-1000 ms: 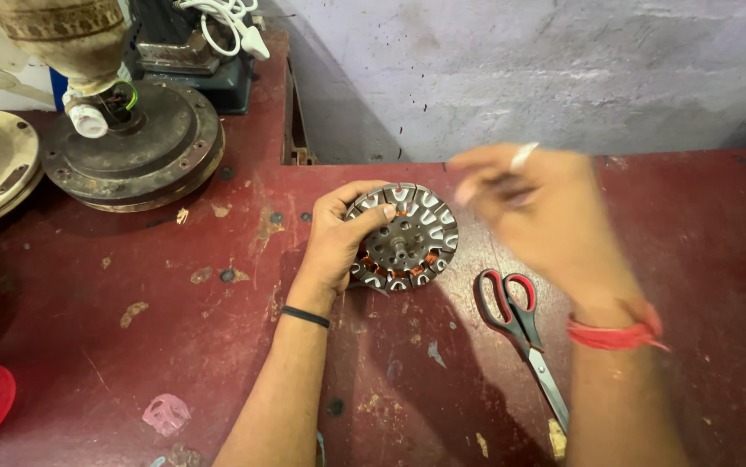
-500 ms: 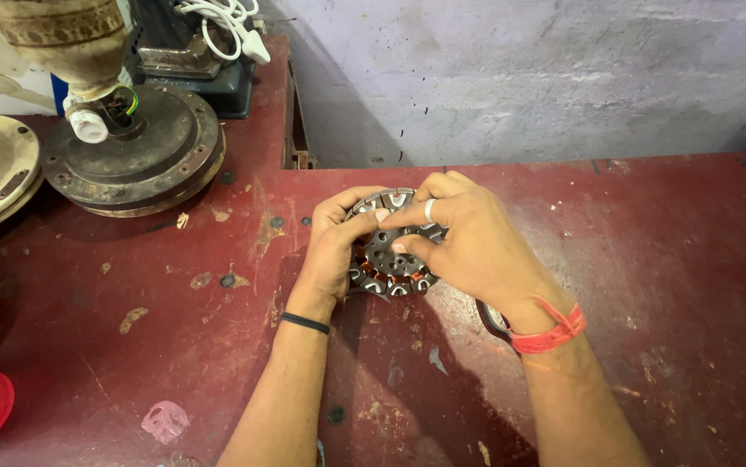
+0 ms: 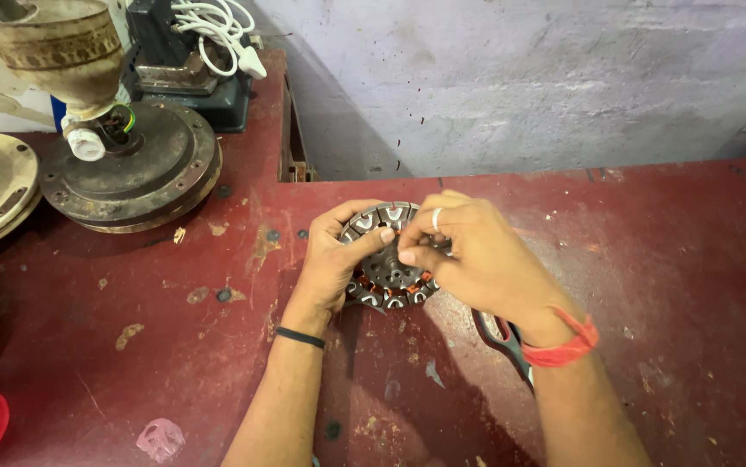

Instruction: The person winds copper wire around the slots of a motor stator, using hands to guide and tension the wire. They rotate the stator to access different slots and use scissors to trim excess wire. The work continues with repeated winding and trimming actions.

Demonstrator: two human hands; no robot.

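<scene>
Far out at nine o'clock a grimy motor housing sat parked, clear of the work. At centre the left hand cupped the round stator from its nine o'clock side, thumb across the top, bracing it flat on the red table. The right hand pinched narrowly at its three o'clock edge, fingertips bunched; scissors lay half-hidden under that wrist, within reach.

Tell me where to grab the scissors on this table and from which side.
Take the scissors by their red and black handles, coming from the right. They lie flat on the table, mostly hidden under the right hand and wrist, so only the handle end shows. That wrist probably has to lift clear first.
</scene>
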